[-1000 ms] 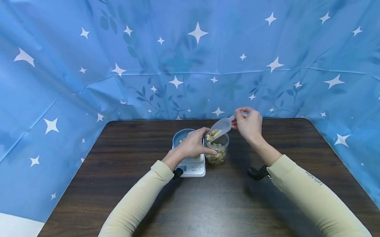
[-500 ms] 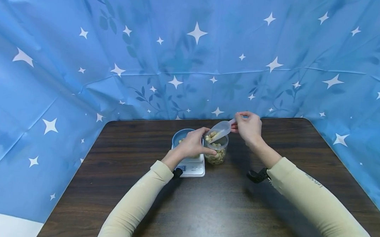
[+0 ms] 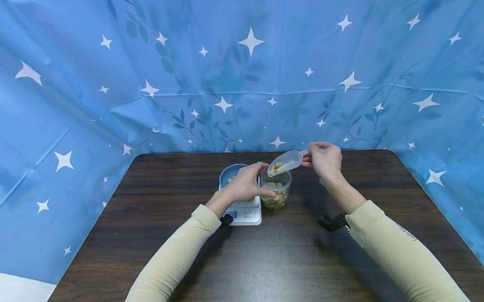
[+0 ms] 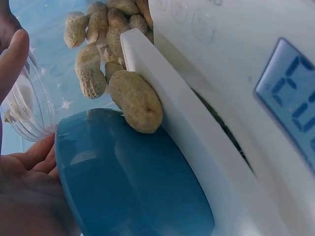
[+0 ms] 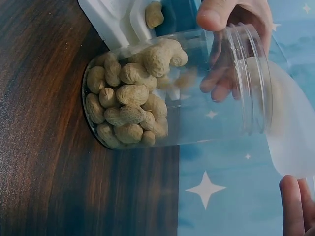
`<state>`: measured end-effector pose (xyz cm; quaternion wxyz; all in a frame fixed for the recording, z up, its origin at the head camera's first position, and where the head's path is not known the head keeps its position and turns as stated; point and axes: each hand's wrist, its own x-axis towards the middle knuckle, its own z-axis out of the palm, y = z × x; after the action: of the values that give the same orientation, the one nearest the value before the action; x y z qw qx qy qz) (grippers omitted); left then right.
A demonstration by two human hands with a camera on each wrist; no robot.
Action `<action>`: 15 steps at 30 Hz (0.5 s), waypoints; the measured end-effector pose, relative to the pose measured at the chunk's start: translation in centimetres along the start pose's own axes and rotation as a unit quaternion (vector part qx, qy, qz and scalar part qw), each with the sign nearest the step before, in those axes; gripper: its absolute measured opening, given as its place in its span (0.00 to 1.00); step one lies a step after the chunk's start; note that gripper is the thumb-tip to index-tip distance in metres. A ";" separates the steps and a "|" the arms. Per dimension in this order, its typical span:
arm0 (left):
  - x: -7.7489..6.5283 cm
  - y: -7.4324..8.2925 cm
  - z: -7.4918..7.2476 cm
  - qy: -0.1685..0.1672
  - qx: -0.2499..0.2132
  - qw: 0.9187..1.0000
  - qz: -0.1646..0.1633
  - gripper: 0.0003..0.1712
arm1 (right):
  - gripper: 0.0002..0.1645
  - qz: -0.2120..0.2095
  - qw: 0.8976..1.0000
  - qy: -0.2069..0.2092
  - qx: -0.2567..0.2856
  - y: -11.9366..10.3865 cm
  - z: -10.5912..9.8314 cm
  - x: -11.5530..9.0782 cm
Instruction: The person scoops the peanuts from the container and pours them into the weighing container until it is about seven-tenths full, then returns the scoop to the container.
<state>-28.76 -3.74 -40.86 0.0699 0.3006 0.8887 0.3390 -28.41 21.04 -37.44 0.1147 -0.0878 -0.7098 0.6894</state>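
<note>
My left hand [image 3: 246,182] grips a clear plastic jar [image 5: 211,123] near its neck, thumb on the near side and fingers behind. Whole peanuts [image 5: 130,93] fill its lower part. My right hand [image 3: 326,161] pinches the handle of a translucent scoop [image 3: 294,158], whose tip hangs over the jar's mouth. A few peanuts lie in the scoop. Left of the jar, partly hidden under my left arm, a blue bowl [image 4: 123,172] sits on a white kitchen scale [image 3: 249,216]. One peanut [image 4: 135,101] rests on the scale's platform beside the bowl.
Everything stands on a dark wood-grain table [image 3: 277,269], towards its far edge. A blue curtain [image 3: 245,70] with white stars hangs behind it. The scale's display [image 4: 290,88] is lit, partly cut off in the left wrist view.
The scoop has moved right and levelled out over the jar's mouth, with fewer peanuts visible in it. My right hand moved right with it; my left hand and the jar stayed put.
</note>
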 end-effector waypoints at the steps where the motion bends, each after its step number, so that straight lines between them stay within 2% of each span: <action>1: -0.1 0.0 0.0 -0.001 -0.002 1.000 0.001 0.50 | 0.22 0.001 1.000 -0.001 0.003 0.0 -0.1 0.0; 9: -0.4 -0.2 0.2 -0.003 0.011 1.000 0.004 0.53 | 0.24 0.006 0.999 -0.006 0.050 0.0 -0.3 0.0; 15: -0.8 -0.5 -0.3 0.015 0.000 1.000 0.008 0.58 | 0.21 -0.004 0.997 -0.013 0.073 -0.4 0.2 0.1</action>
<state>-28.48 -4.65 -41.05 0.0544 0.3024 0.8873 0.3439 -28.59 20.92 -37.08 0.1148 -0.0675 -0.6590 0.7402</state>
